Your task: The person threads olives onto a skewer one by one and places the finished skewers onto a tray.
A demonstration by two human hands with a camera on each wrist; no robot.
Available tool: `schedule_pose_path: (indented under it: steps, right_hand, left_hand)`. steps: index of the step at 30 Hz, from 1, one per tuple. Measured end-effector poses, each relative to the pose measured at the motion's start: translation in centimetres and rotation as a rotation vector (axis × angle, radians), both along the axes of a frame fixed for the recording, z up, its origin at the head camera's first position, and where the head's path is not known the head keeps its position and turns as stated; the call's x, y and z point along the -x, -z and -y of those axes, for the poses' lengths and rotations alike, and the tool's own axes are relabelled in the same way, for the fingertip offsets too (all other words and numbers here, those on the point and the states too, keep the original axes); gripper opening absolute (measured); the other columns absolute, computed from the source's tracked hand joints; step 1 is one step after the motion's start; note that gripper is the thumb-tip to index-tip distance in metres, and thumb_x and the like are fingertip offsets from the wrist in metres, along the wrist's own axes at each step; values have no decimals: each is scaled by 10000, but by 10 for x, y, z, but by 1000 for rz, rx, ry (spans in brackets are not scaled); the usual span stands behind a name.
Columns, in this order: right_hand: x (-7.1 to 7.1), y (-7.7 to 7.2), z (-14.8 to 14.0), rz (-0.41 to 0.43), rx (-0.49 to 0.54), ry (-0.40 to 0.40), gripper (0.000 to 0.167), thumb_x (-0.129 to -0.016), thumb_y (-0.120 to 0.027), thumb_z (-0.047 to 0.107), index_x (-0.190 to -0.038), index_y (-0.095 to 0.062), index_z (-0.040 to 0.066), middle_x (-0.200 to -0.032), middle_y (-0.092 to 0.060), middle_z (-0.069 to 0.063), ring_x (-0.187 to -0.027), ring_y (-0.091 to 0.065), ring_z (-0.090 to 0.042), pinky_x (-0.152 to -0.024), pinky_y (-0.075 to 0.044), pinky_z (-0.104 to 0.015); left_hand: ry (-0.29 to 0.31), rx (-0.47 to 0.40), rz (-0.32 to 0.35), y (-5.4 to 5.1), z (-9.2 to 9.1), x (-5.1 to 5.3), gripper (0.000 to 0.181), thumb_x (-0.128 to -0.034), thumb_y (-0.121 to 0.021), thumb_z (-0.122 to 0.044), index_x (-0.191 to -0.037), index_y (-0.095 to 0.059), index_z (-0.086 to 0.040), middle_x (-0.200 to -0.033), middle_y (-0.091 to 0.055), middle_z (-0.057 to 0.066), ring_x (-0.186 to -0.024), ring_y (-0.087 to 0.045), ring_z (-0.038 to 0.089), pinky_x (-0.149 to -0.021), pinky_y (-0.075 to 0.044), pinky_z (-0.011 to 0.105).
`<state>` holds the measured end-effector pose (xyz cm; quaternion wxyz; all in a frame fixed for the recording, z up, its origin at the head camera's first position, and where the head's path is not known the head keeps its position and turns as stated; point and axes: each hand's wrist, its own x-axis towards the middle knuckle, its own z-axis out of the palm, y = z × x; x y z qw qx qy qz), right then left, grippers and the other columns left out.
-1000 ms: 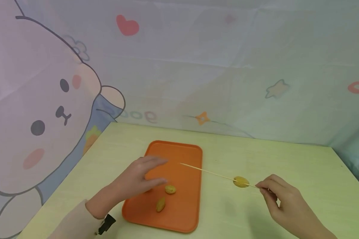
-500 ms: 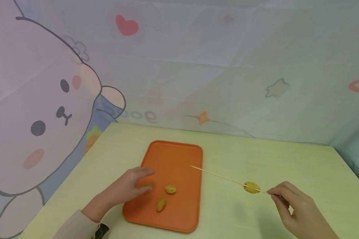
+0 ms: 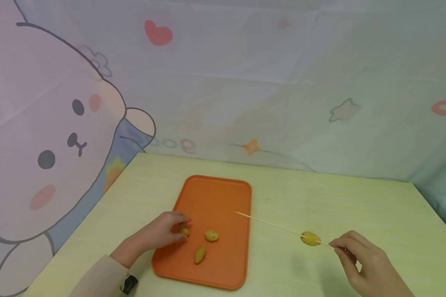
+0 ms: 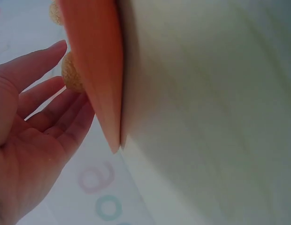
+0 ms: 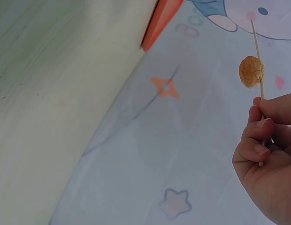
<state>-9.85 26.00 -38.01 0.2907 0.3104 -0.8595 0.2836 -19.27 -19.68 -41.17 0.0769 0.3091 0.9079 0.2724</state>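
Note:
Near the left edge of the orange tray [image 3: 220,196], my left hand [image 3: 160,232] reaches around a small yellow wrinkled oval fruit [image 3: 185,232]. In the left wrist view its thumb and fingers stand apart on either side of that fruit [image 4: 72,72]; whether a fingertip touches it, I cannot tell. Two similar fruits, one [image 3: 211,235] and another [image 3: 199,254], lie on the tray to the right. My right hand [image 3: 366,260] pinches a thin wooden skewer [image 3: 269,224] by its rear end. A pierced fruit [image 3: 310,238] sits on the skewer close to the fingers, above the table.
The pale yellow-green table [image 3: 282,194] extends right of the tray. Behind it hangs a printed cloth [image 3: 223,82] with a cartoon bear. A black object [image 3: 129,284] is at my left wrist.
My left hand has moved down and left from over the tray to the leftmost fruit. My right hand, with the skewer and its fruit, has shifted slightly right and down.

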Motion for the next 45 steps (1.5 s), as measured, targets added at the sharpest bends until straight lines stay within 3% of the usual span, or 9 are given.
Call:
schedule_pose_path:
  steps: [14, 21, 26, 29, 36, 45]
  right_hand:
    - [1, 6, 3, 8, -3, -16, 158, -999, -517, 171, -913, -650, 163, -834, -501, 146, -656, -401, 58, -537, -339, -91]
    - [1, 7, 6, -6, 7, -37, 259, -1015, -449, 277, -913, -651, 151, -835, -506, 142, -659, -407, 59, -542, -345, -89]
    - [2, 7, 7, 3, 0, -36, 162, -1002, -512, 174, -921, -651, 156, -839, -504, 145, -661, -404, 58, -541, -341, -89]
    - [2, 5, 8, 8, -9, -37, 133, -990, -538, 133, -924, -650, 159, -839, -501, 147, -664, -403, 57, -542, -341, -88]
    - [6, 1, 14, -47, -6, -84, 367, -1015, -385, 373, -909, -648, 141, -836, -503, 134, -671, -403, 58, -548, -342, -80]
    - [10, -4, 22, -55, -7, -146, 361, -1021, -390, 348, -920, -649, 119, -844, -506, 123, -681, -416, 55, -555, -349, -68]
  left_hand:
    - [-33, 43, 49, 6, 5, 1, 275, -823, -764, -121, -1056, -693, 7, -953, -614, 15, -820, -520, 112, -722, -486, 261]
    - [-24, 43, 52, 8, 7, 0, 231, -820, -767, -126, -1010, -707, -8, -853, -557, -26, -748, -459, 89, -645, -415, 223]
    - [-24, 50, 32, 8, 6, -2, 198, -824, -763, -122, -987, -716, -20, -835, -544, -38, -731, -445, 78, -632, -403, 219]
    - [-26, 43, 30, 5, 4, -4, 195, -826, -759, -110, -992, -716, -16, -842, -548, -32, -734, -454, 85, -638, -413, 220]
    - [-23, -26, -52, -11, -1, -12, 152, -828, -742, -56, -969, -698, -19, -863, -561, -24, -747, -485, 97, -649, -454, 222]
    - [16, -60, -68, -32, -13, -25, 159, -828, -748, -56, -971, -678, -48, -872, -515, -53, -754, -481, 79, -668, -487, 246]
